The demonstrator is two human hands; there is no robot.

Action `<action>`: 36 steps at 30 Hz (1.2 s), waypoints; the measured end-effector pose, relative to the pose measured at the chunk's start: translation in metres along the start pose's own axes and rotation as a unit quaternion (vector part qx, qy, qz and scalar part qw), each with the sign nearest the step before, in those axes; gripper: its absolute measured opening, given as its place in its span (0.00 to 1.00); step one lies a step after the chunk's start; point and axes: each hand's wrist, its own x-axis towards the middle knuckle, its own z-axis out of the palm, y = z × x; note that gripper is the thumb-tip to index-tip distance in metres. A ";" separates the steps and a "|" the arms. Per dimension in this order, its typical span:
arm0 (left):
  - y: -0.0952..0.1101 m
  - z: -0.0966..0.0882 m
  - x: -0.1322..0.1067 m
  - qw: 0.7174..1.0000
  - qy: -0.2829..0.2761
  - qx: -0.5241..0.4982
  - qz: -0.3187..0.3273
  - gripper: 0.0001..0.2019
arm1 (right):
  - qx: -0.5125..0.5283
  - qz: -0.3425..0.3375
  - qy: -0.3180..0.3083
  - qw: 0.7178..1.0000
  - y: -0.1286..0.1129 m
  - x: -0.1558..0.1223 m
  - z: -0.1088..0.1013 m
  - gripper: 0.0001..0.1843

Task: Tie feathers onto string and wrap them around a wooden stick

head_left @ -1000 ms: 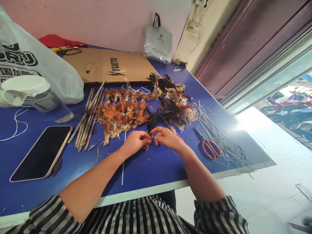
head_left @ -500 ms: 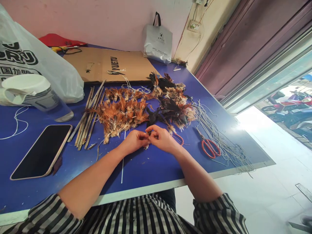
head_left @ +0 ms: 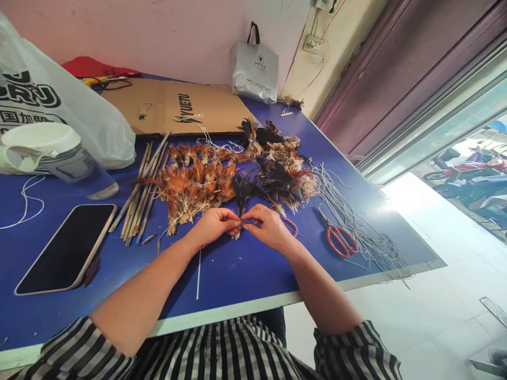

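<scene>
A small bundle of black feathers [head_left: 242, 191] stands between my two hands, tips pointing away from me and pale quill ends toward me. My left hand [head_left: 216, 227] is closed, pinching its stems between thumb and fingers. From the other side my right hand [head_left: 266, 226] meets the stems with thumb and forefinger pinched; whatever lies in that pinch is too small to make out. Brown feather bunches [head_left: 200, 182] are spread just beyond my left hand. Darker feather bunches [head_left: 283, 179] lie past my right hand, and a red looped cord [head_left: 292, 226] is beside it.
Red-handled scissors [head_left: 341, 240] and loose grey cords [head_left: 356, 221] lie on the right. Thin sticks [head_left: 140, 195], a phone [head_left: 67, 248], a clear jug [head_left: 79, 163] and a white plastic bag [head_left: 79, 105] are on the left. Flattened cardboard [head_left: 166, 105] and a silver bag [head_left: 254, 71] stand behind.
My hands have drawn slightly apart at the fingertips, and the black feathers between them now stand more upright and fanned. The right fingers have shifted to the bundle's side.
</scene>
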 end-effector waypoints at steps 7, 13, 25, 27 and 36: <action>0.005 0.004 -0.002 1.000 0.010 0.010 -0.006 0.13 | -0.029 -0.010 -0.005 1.000 -0.003 0.001 0.003 0.06; 0.008 0.005 -0.003 0.999 0.041 0.023 -0.018 0.11 | -0.014 -0.014 -0.033 0.999 -0.006 -0.001 0.001 0.07; 0.006 0.004 -0.002 0.999 0.024 0.025 -0.006 0.10 | -0.039 0.006 0.006 0.999 -0.006 -0.001 -0.009 0.14; 0.006 0.005 -0.002 0.999 0.012 0.031 0.009 0.09 | 0.011 0.012 0.007 1.000 -0.008 0.000 -0.005 0.14; -0.004 0.007 -0.005 0.981 0.018 0.164 0.100 0.06 | 0.111 0.091 -0.069 0.987 -0.003 0.002 0.012 0.14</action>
